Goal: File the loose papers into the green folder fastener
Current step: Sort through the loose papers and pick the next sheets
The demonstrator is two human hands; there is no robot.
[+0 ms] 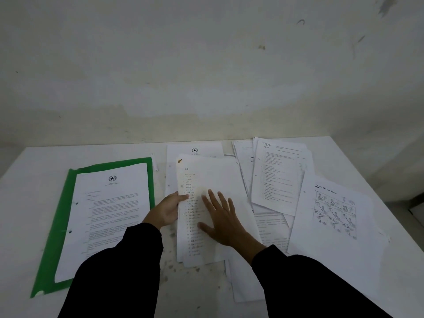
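White and stained, the wall (206, 65) rises behind a white table (34, 161) that fills the lower half of the view. On the left lies the green folder (51, 237), opened flat, with a punched sheet (110, 214) resting on it (a star emblem heads the page, and two holes show down its left edge). Just off the folder's far right corner sits a small white strip (155, 167); what it is cannot be told.

At the centre lies a stack (206, 180) of loose papers with a list down its left side. The left hand (166, 211) pinches the stack's left edge, thumb on top and fingers beneath. The right hand (221, 220) lies flat on the top page, fingers spread. Both arms wear dark sleeves (119, 271).

Behind the stack another emblem page (195, 149) shows. To the right more papers (280, 175) overlap in a loose heap, and nearest the right edge is a sheet of small drawings (332, 210).
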